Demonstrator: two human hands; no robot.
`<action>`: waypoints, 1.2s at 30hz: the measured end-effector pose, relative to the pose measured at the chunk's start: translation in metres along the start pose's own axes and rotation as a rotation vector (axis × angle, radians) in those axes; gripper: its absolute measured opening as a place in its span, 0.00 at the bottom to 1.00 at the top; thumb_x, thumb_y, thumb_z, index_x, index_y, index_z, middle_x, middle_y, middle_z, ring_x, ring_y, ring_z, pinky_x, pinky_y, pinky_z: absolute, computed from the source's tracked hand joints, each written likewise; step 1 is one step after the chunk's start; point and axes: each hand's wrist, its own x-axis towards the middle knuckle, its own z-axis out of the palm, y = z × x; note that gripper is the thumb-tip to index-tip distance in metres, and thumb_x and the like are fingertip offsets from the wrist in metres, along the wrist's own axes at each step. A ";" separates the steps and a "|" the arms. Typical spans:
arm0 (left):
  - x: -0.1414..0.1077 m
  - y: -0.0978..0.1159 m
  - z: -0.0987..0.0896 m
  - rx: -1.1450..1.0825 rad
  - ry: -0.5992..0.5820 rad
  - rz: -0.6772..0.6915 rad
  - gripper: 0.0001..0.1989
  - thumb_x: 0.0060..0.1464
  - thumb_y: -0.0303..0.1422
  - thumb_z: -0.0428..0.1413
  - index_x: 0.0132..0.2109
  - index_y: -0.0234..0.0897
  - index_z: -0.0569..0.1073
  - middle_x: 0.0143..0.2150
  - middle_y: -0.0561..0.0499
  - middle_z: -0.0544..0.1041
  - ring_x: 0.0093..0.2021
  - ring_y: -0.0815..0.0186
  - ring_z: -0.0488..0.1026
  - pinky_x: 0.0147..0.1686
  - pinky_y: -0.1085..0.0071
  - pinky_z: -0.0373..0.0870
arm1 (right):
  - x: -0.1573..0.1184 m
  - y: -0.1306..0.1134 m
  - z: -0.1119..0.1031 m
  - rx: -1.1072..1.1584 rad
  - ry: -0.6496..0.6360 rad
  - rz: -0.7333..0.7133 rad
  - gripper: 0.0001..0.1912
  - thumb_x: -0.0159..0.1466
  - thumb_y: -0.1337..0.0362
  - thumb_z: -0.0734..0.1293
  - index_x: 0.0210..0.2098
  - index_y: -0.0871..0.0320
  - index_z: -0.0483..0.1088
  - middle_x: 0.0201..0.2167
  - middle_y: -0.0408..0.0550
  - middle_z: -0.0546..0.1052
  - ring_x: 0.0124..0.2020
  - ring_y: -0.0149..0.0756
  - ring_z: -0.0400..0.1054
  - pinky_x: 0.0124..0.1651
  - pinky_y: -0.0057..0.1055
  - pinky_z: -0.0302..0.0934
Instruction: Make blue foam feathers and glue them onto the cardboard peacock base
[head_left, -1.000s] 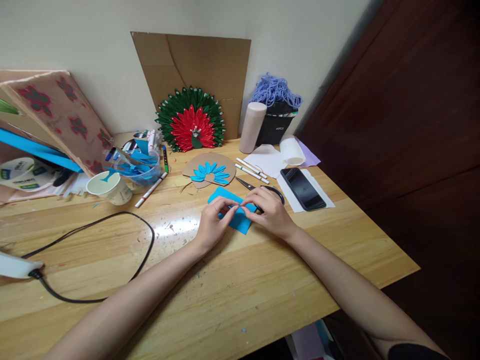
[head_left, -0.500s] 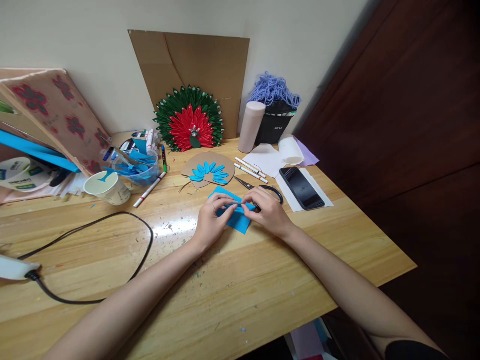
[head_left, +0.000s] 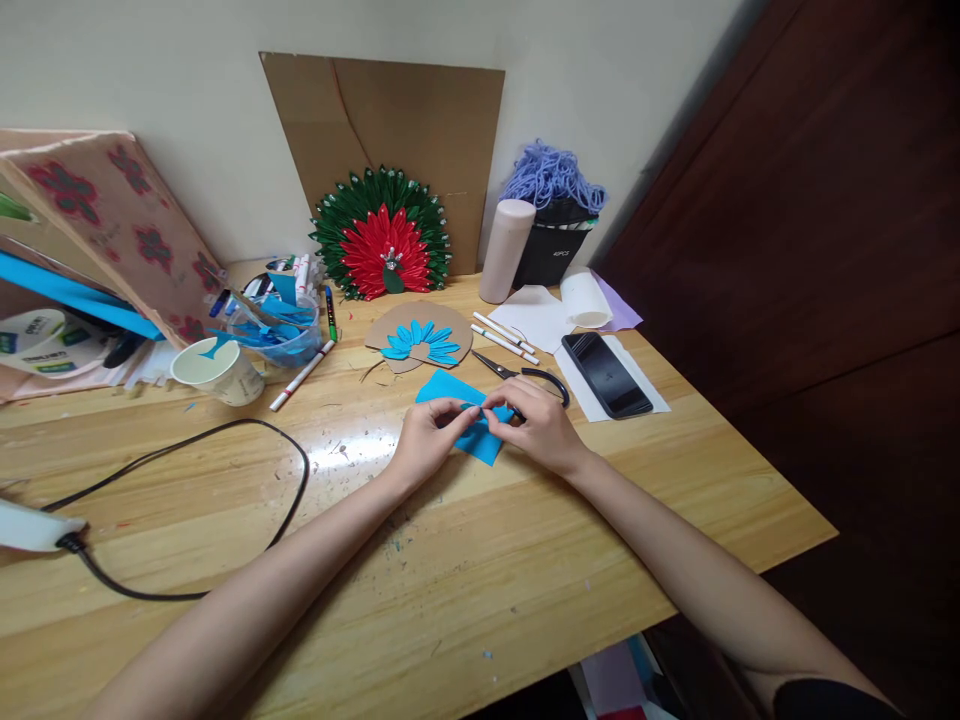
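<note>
Head view, left to right: the paper cup (head_left: 236, 380) stands well left of my left hand (head_left: 424, 436), clear of the forearm. That hand's thumb and forefinger pinch what appears to be a small blue piece (head_left: 479, 408), too small and covered for me to make out its shape. Directly beyond the hand lies the cardboard fan (head_left: 447, 313) with its blue petals (head_left: 424, 333); keep knuckles off them. Under and between both hands lies the blue sheet (head_left: 446, 385); leave it flat on the table (head_left: 390, 620). My right hand (head_left: 536, 425) faces the left nearly tip to tip, seemingly pinching the same piece. I judge a light, even grip best; excess pressure could crease it. Just beyond the right hand, partly hidden, lie the black-handled scissors (head_left: 544, 374); avoid brushing the blades.
</note>
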 end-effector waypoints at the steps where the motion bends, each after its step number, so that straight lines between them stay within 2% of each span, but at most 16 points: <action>1: 0.000 -0.001 0.000 -0.019 -0.005 -0.009 0.14 0.50 0.41 0.56 0.32 0.33 0.75 0.28 0.49 0.76 0.29 0.67 0.71 0.28 0.74 0.65 | 0.000 0.000 0.000 -0.015 -0.002 -0.017 0.04 0.59 0.71 0.62 0.30 0.57 0.66 0.27 0.46 0.72 0.31 0.36 0.64 0.37 0.33 0.59; 14: 0.005 0.002 -0.001 -0.146 -0.027 -0.122 0.10 0.49 0.36 0.53 0.29 0.32 0.73 0.26 0.49 0.76 0.26 0.70 0.70 0.28 0.75 0.66 | 0.000 0.000 0.002 -0.290 -0.153 -0.177 0.09 0.63 0.71 0.58 0.30 0.60 0.67 0.29 0.49 0.72 0.33 0.36 0.64 0.38 0.30 0.59; 20: 0.005 0.006 -0.001 -0.210 -0.051 -0.158 0.13 0.49 0.39 0.54 0.27 0.32 0.73 0.26 0.48 0.76 0.26 0.69 0.71 0.29 0.74 0.68 | 0.000 0.000 0.001 -0.317 -0.198 -0.189 0.09 0.63 0.70 0.57 0.29 0.59 0.67 0.28 0.50 0.71 0.33 0.37 0.64 0.36 0.31 0.59; 23: 0.006 0.007 -0.001 -0.199 -0.032 -0.173 0.13 0.46 0.39 0.57 0.26 0.31 0.72 0.24 0.49 0.75 0.25 0.69 0.70 0.28 0.73 0.68 | 0.001 -0.002 0.000 -0.247 -0.205 -0.176 0.10 0.63 0.70 0.57 0.29 0.59 0.67 0.28 0.50 0.72 0.34 0.38 0.64 0.37 0.33 0.60; 26: 0.006 0.005 0.000 -0.184 -0.006 -0.162 0.13 0.45 0.39 0.58 0.25 0.31 0.72 0.22 0.50 0.74 0.23 0.69 0.70 0.27 0.73 0.68 | 0.001 -0.001 0.000 -0.040 -0.172 -0.049 0.06 0.60 0.71 0.60 0.30 0.59 0.68 0.30 0.49 0.72 0.33 0.36 0.65 0.36 0.32 0.62; 29: 0.005 0.004 0.000 -0.148 0.015 -0.112 0.13 0.47 0.39 0.57 0.26 0.31 0.73 0.22 0.50 0.74 0.24 0.69 0.69 0.27 0.74 0.66 | -0.001 0.004 0.001 0.248 -0.139 0.222 0.03 0.58 0.68 0.64 0.32 0.59 0.69 0.31 0.48 0.73 0.30 0.32 0.66 0.32 0.29 0.64; 33: 0.002 0.004 -0.001 -0.061 0.052 -0.004 0.13 0.49 0.39 0.56 0.29 0.32 0.76 0.26 0.48 0.75 0.28 0.67 0.70 0.28 0.74 0.65 | 0.000 0.011 0.006 0.591 -0.142 0.563 0.10 0.55 0.59 0.67 0.32 0.60 0.69 0.28 0.46 0.73 0.28 0.32 0.67 0.27 0.27 0.64; 36: 0.000 0.005 -0.001 0.021 0.061 0.083 0.13 0.51 0.39 0.55 0.31 0.34 0.77 0.30 0.47 0.77 0.31 0.66 0.71 0.30 0.73 0.66 | 0.003 0.012 0.008 0.707 -0.155 0.683 0.15 0.50 0.56 0.70 0.28 0.61 0.69 0.24 0.45 0.72 0.24 0.31 0.67 0.25 0.27 0.63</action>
